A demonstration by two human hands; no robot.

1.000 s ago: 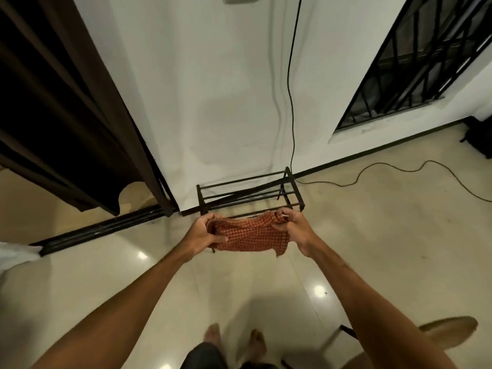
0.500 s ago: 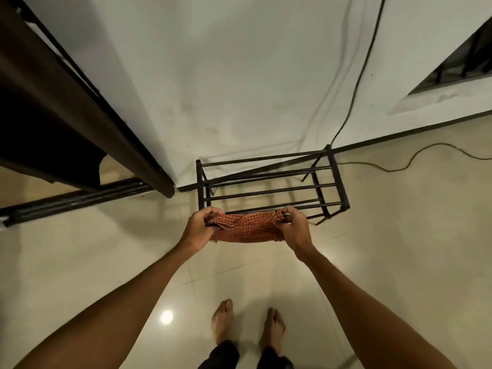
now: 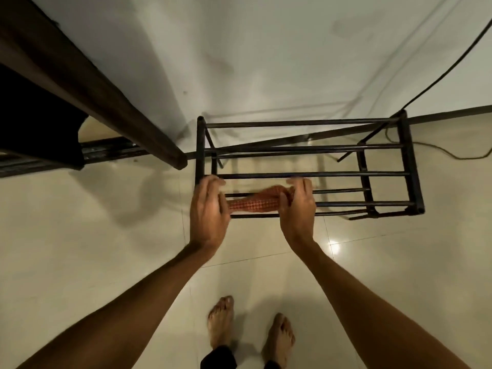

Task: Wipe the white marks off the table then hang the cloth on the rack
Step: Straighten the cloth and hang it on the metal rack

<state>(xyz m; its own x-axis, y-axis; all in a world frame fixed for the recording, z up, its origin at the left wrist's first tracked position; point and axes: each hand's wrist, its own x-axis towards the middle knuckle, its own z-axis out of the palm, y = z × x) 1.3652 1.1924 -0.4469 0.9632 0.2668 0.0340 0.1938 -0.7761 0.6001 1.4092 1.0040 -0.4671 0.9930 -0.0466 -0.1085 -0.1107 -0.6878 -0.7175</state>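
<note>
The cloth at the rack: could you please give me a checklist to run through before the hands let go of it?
1. Is the cloth on a bar of the rack: ok, it lies along a front bar.
2. Is it spread out: not ok, it is bunched into a narrow roll.
3. Does it drape evenly on both sides of the bar: cannot tell from above.
4. Is the left hand at one end: ok; its grip is blurred, cannot tell.
5. Is the right hand at the other end: ok, pinching it.
</note>
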